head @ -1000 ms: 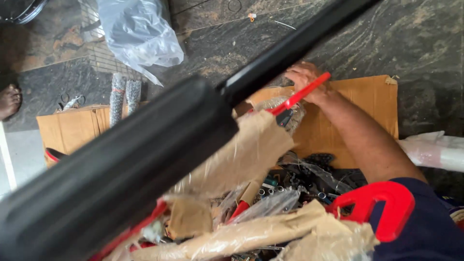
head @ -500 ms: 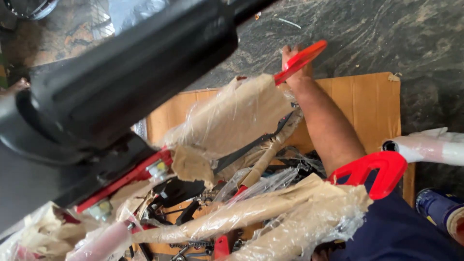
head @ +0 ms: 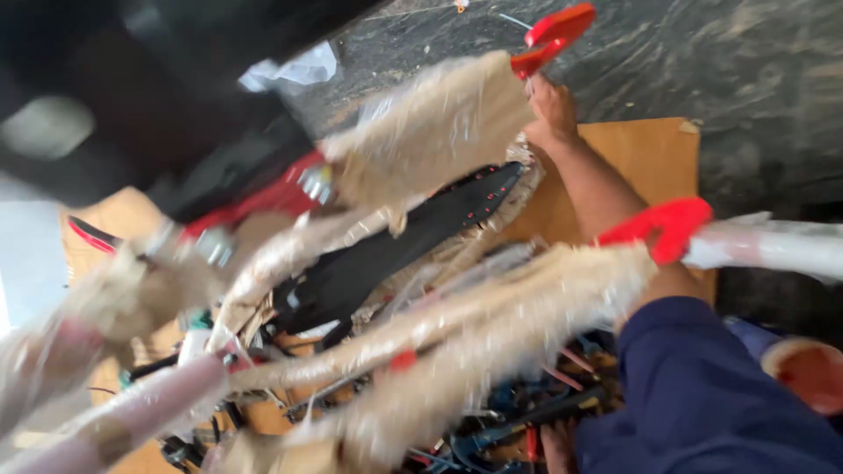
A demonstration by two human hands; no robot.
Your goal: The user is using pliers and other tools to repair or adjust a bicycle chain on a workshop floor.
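Red bar: a thin red piece, partly wrapped in brown paper and clear film, sticks up past the top of the right hand over the dark stone floor
Right hand: reaches out from a blue sleeve, fingers curled at the base of the red bar; it looks closed on it, though motion blur hides the fingertips
Left hand: not in view
Wrapped frame: the paper-covered part joined to the red bar runs down and left, touching a black saddle-like piece below it
Cardboard: a flat brown sheet lies on the floor under the forearm
Pile: more wrapped tubes, red fittings and dark metal parts are heaped near the sleeve, crossing one another
Black shape: a big dark object fills the upper left, very close to the camera; what it is cannot be told
Risk, grip: the hold is near one end of a long part, so the far end could swing or drop
Risk, snag: the wrapped tubes overlap, so lifting one may drag others and tip the pile
Risk, wrap: loose film and paper could slip under the fingers
Risk, sight: the dark object blocks part of the view, so a knock is likely
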